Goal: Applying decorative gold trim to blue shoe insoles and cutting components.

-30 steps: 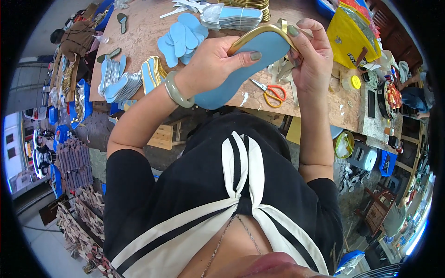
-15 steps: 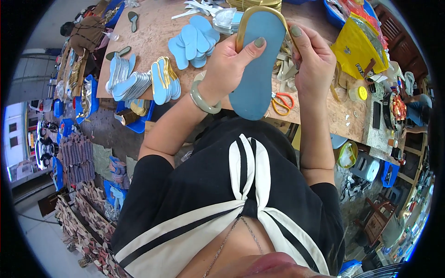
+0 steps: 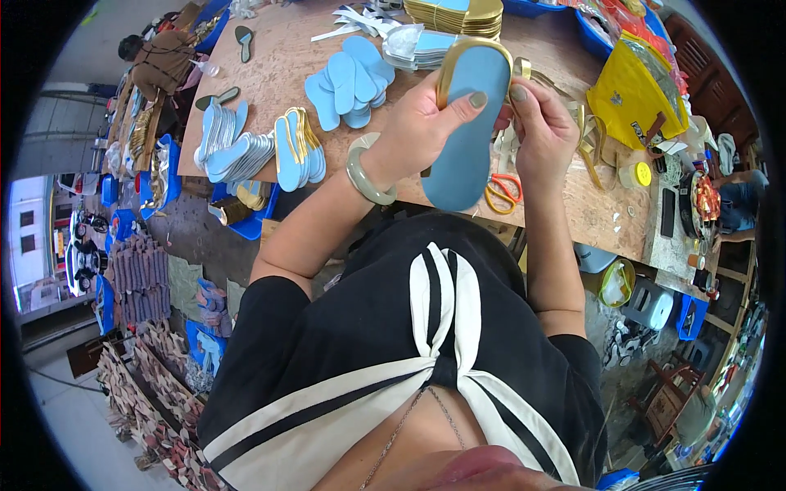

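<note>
My left hand (image 3: 412, 129) grips a blue shoe insole (image 3: 460, 151), thumb pressed flat on its face. The insole stands nearly upright above the table's front edge. A narrow gold strip (image 3: 489, 44) runs around its upper end. At the insole's right edge, the thumb and fingers of my right hand (image 3: 544, 131) are pinched together on the gold strip, whose loose part partly shows above and behind them. Just below, an orange-handled cutting tool (image 3: 503, 194) lies on the table, its jaws hidden by the insole.
Blue insoles (image 3: 352, 80) lie in piles to the left, some gold-edged (image 3: 299, 151). Gold-edged pieces (image 3: 454, 18) are stacked at the back. A yellow bag (image 3: 639, 90) and a yellow-lidded jar (image 3: 634, 174) stand right. Another person (image 3: 164, 65) bends at the far left.
Both hands and the insole have come slightly lower and nearer to me. My right hand has slid a little down and left along the insole's edge, and more loose gold strip shows.
</note>
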Demonstrator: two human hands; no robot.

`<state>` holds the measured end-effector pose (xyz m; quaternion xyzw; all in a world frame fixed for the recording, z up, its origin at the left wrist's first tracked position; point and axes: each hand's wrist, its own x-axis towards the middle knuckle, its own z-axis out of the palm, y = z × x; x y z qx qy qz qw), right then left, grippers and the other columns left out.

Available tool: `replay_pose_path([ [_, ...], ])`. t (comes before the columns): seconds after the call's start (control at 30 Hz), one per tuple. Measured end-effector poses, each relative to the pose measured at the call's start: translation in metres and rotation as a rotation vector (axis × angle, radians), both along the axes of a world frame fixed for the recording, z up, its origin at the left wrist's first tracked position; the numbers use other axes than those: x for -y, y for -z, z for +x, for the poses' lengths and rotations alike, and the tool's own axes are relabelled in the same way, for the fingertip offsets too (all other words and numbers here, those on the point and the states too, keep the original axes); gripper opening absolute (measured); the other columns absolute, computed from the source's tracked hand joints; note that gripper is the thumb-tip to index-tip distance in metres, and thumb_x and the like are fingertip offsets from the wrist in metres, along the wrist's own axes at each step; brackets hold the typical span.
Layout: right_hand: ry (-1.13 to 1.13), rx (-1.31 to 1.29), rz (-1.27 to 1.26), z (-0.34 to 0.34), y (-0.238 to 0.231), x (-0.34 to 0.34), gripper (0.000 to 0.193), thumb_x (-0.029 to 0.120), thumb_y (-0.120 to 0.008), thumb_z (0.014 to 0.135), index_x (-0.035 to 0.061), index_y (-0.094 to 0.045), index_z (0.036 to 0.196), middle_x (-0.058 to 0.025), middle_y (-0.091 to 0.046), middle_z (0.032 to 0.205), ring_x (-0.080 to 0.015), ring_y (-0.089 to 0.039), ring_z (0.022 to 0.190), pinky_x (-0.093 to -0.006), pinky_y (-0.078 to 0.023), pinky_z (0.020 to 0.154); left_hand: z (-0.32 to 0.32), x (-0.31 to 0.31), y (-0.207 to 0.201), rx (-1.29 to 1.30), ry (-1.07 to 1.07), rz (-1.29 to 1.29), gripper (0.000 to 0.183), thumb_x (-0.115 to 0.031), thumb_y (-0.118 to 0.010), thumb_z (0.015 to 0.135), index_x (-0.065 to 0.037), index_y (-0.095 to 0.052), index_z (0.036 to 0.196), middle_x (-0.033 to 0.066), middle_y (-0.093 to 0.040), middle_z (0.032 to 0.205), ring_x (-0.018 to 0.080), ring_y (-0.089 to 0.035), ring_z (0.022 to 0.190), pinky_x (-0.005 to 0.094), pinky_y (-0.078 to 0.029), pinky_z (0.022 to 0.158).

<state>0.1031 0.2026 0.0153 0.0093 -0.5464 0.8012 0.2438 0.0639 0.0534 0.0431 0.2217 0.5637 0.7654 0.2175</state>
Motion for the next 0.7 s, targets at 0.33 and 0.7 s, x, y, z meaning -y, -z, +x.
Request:
replay_pose_path([
  [0.33, -0.108, -0.236, 0.072, 0.004, 0.04, -0.021, 0.017, -0.004, -0.057, 0.084, -0.0023, -0.068, 0.097, -0.0056, -0.063, 0.09, -0.0064, -0.053, 0.069, -0.0163, -0.039, 0.052, -0.011, 0.013, -0.019, -1.681, -0.236, -0.525, 0.035, -0.011, -0.066, 0.074, -0.008, -0.056, 0.107, 0.0079, -0.064, 0.097, 0.0227, -0.065, 0.085, 0.0332, -0.051, 0.077],
  [0.7, -0.097, -0.01, -0.004, 0.018, 0.039, -0.049, 0.021, 0.0, -0.059, 0.084, 0.0006, -0.066, 0.104, -0.0038, -0.065, 0.087, -0.0017, -0.046, 0.056, -0.0153, -0.032, 0.046, -0.007, 0.018, -0.04, -1.309, 0.046, -0.88, 0.026, -0.019, -0.058, 0.085, -0.005, -0.056, 0.107, 0.0112, -0.065, 0.087, 0.0262, -0.064, 0.08, 0.0342, -0.051, 0.078],
])
